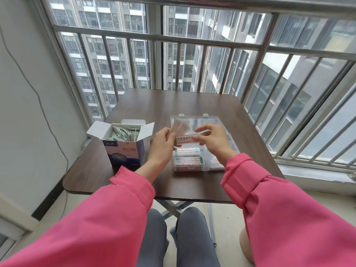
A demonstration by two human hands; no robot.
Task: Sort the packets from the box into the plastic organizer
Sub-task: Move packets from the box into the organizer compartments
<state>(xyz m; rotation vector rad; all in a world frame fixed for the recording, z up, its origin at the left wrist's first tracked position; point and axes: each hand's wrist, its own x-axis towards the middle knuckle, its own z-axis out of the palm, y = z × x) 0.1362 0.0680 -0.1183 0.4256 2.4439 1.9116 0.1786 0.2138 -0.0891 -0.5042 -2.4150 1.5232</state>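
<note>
An open white and blue cardboard box full of small green-and-white packets stands on the left of the table. A clear plastic organizer lies to its right, lid open, with stacked packets in its near-left compartments. My left hand holds a few pale packets fanned upward above the organizer. My right hand pinches the right end of one white packet with printed text; its left end reaches my left hand.
The dark wooden folding table stands against a barred window. A cable hangs down the white wall at left. My knees are under the table's near edge.
</note>
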